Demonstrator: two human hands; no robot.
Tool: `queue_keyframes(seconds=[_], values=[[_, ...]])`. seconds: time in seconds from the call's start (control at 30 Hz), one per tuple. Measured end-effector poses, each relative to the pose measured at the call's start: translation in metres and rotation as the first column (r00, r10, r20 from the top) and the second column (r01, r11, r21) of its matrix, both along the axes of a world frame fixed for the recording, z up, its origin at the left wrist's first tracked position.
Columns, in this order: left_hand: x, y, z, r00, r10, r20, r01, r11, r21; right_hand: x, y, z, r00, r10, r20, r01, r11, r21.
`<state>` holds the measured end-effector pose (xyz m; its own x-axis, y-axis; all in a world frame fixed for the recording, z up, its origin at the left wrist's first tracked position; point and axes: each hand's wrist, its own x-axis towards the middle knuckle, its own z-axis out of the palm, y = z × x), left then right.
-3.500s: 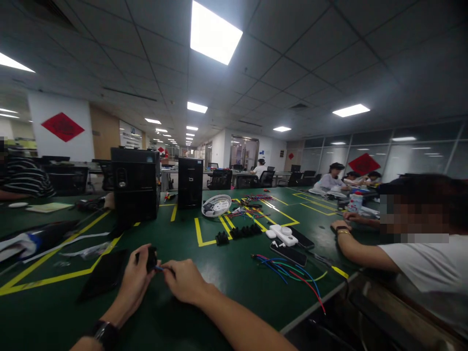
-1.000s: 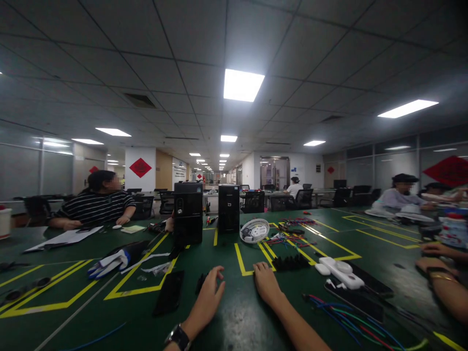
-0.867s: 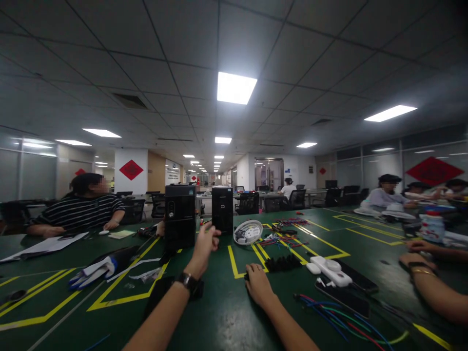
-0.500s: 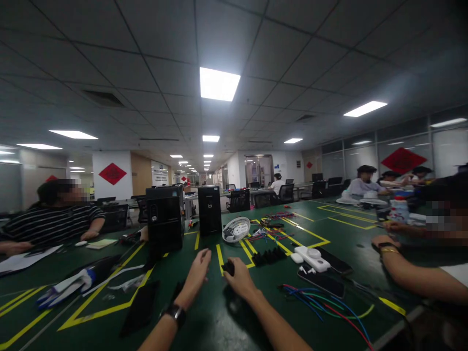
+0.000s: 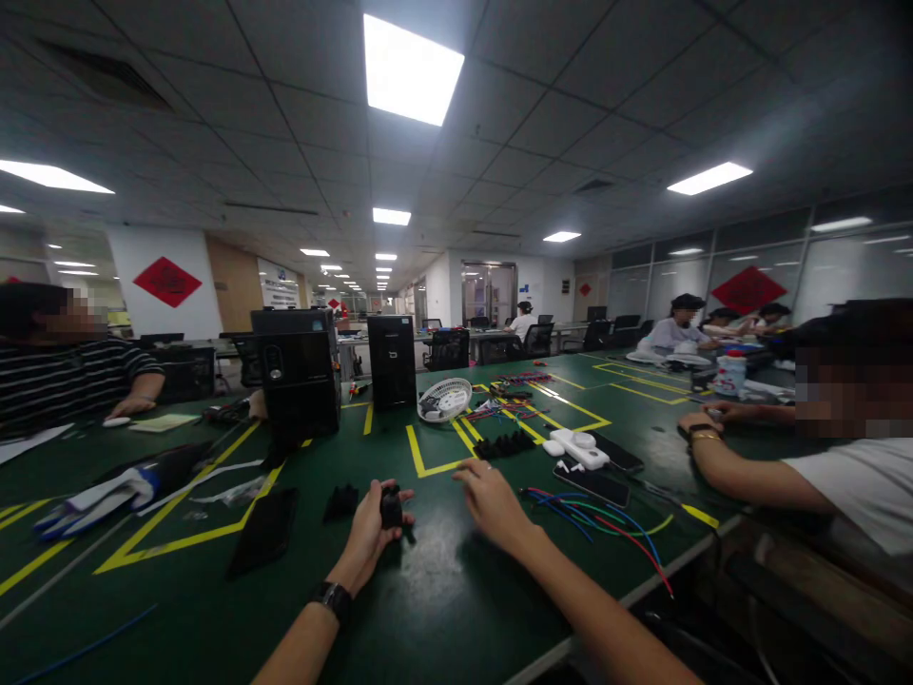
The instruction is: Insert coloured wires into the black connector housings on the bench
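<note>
My left hand (image 5: 372, 529) is closed around a small black part (image 5: 391, 508), whose exact kind I cannot make out. To its right, my right hand (image 5: 491, 497) hovers over the green table (image 5: 442, 609) with its fingers stretched out and no object visible in it. Beside my left hand lies a cluster of small black pieces (image 5: 340, 503). A row of similar black pieces (image 5: 503, 444) sits beyond my right hand. Several coloured wires (image 5: 599, 518) lie to the right of that hand.
Two black computer cases (image 5: 300, 385) stand at the back, near a white basket (image 5: 445, 401). A power strip (image 5: 579, 447) and a phone (image 5: 592, 483) lie right. Left are gloves (image 5: 106, 499) and a flat black piece (image 5: 262, 533). Co-workers sit on both sides.
The small black part has passed from my right hand to my left, which has closed on it. My right hand has opened and moved right. The view has tilted down and shifted.
</note>
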<state>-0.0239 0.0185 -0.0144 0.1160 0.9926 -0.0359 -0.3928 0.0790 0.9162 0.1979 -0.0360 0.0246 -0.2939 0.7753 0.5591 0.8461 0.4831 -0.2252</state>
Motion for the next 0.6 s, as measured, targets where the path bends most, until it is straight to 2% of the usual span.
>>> queue_keyframes(seconds=[0.1, 0.2, 0.3, 0.4, 0.5, 0.6], values=[[0.005, -0.002, 0.002, 0.998, -0.034, -0.045, 0.036, 0.999, 0.04, 0.067, -0.017, -0.001, 0.962, -0.245, 0.123, 0.259, 0.959, -0.117], [0.009, -0.002, 0.003, 0.997, -0.041, -0.061, 0.045, 0.997, 0.061, 0.111, -0.027, -0.005, 0.918, -0.333, 0.213, 0.377, 0.902, -0.212], [0.005, -0.005, 0.002, 0.997, -0.07, -0.026, 0.07, 0.997, 0.017, 0.125, -0.029, -0.007, 0.924, -0.303, 0.232, 0.353, 0.91, -0.217], [-0.003, -0.014, 0.002, 0.996, -0.088, 0.006, 0.088, 0.996, -0.022, 0.126, -0.027, -0.008, 0.951, -0.223, 0.215, 0.266, 0.943, -0.201], [-0.011, -0.023, 0.001, 0.997, -0.077, 0.028, 0.078, 0.996, -0.033, 0.132, -0.027, -0.009, 0.97, -0.149, 0.191, 0.183, 0.967, -0.175], [-0.014, -0.029, 0.001, 0.997, -0.058, 0.05, 0.059, 0.998, -0.026, 0.141, -0.029, -0.011, 0.971, -0.132, 0.201, 0.17, 0.967, -0.188]])
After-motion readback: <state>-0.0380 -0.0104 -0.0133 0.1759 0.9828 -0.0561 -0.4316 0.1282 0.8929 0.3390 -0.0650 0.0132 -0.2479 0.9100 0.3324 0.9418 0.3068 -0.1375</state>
